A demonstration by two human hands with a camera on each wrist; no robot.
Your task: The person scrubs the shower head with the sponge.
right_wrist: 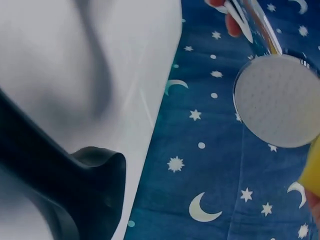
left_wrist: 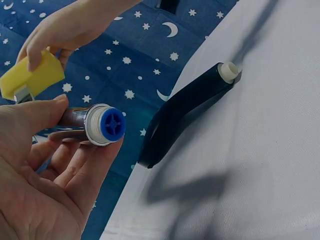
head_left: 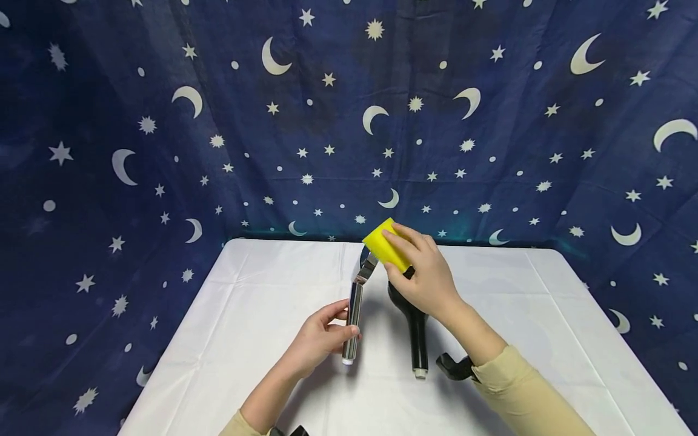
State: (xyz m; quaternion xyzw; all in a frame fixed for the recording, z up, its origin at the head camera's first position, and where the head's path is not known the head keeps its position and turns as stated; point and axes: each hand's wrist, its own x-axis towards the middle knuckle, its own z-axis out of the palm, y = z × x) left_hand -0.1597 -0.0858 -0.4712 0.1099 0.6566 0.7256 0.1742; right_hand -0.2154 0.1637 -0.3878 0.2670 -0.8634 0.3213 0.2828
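A chrome hand shower (head_left: 353, 315) is held by its handle in my left hand (head_left: 322, 339), tilted with its head up. The left wrist view shows the white threaded end with a blue insert (left_wrist: 113, 124) facing the camera. My right hand (head_left: 428, 272) pinches a yellow sponge (head_left: 386, 247) at the shower head. In the right wrist view the grey round spray face (right_wrist: 277, 100) is visible, the sponge (right_wrist: 312, 167) at its lower right edge. A black hand shower (head_left: 417, 339) lies on the table beneath my right hand, its head partly hidden.
A white cloth covers the table (head_left: 283, 272). Behind it hangs a dark blue curtain (head_left: 338, 121) with moons and stars. A black curved piece (head_left: 455, 366) sits at my right wrist.
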